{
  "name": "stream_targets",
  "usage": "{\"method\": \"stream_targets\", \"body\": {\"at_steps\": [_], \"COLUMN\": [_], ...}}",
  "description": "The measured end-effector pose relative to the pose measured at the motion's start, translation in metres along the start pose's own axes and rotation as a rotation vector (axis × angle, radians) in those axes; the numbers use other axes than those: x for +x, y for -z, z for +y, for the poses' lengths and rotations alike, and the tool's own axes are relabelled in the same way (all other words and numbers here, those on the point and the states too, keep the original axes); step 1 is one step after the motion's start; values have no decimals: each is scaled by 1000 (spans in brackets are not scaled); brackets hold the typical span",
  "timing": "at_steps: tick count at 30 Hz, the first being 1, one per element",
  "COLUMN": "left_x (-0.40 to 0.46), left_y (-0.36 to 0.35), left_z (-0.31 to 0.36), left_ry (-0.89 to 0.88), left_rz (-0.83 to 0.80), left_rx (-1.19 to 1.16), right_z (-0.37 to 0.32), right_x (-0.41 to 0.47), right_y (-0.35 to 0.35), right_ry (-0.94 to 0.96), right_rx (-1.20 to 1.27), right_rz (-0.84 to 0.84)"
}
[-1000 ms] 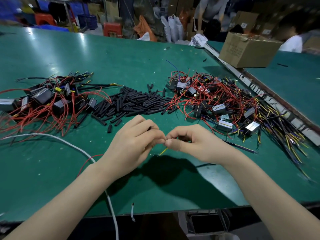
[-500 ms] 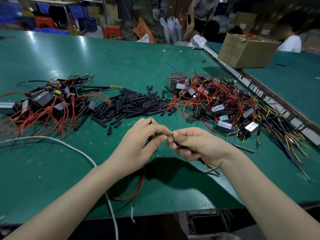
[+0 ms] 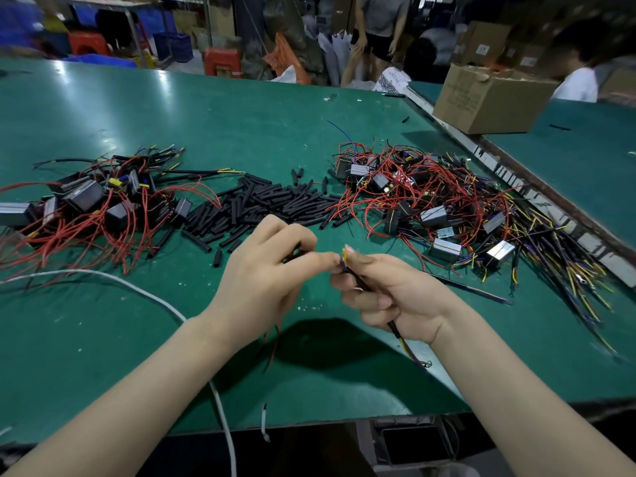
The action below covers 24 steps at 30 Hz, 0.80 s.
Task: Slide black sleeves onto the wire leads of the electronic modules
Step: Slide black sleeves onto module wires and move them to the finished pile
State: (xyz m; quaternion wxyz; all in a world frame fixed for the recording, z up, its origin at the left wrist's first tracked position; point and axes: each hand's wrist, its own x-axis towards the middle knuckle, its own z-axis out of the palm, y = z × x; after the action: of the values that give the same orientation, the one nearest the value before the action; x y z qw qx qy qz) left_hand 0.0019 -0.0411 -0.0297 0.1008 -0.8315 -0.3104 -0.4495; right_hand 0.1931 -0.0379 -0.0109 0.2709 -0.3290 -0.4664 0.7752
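Above the green table [image 3: 241, 132], my right hand [image 3: 389, 297] grips a black sleeve [image 3: 358, 280] with yellow and blue wire leads [image 3: 343, 258] sticking out of its top end. More leads hang below the palm. My left hand [image 3: 265, 273] pinches at those lead tips with thumb and forefinger, and something dark shows inside its curled fingers. Red wires dangle under the left hand. A pile of loose black sleeves [image 3: 268, 204] lies just beyond both hands. Modules with red wires [image 3: 430, 204] are heaped at the right, and another heap of modules [image 3: 93, 204] lies at the left.
A white cable [image 3: 144, 290] runs across the table from the left under my left forearm. A cardboard box [image 3: 488, 98] stands on the neighbouring table at back right, past a metal divider rail [image 3: 537, 197]. People stand and sit beyond the far edge.
My right hand has turned upright so the sleeve and lead tips point up, with more sleeve showing in the fist. The hands stayed together, and red wires now hang under the left hand.
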Motion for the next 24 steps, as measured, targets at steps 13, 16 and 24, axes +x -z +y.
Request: {"method": "stream_targets", "body": {"at_steps": [13,16,24], "left_x": [8,6,3], "left_y": [4,1,-2], "left_z": [11,11,7], "left_ry": [453,391,253], "left_rz": [-83,-76,-23], "left_rx": [-412,-309,-135], "right_z": [-4,-4,-3], "right_x": [-2,-1,3], "right_y": [-7,-7,-10], "right_ry": [183,147,85], "right_rx": [-234,-266,-247], "right_rz": [225,284,331]}}
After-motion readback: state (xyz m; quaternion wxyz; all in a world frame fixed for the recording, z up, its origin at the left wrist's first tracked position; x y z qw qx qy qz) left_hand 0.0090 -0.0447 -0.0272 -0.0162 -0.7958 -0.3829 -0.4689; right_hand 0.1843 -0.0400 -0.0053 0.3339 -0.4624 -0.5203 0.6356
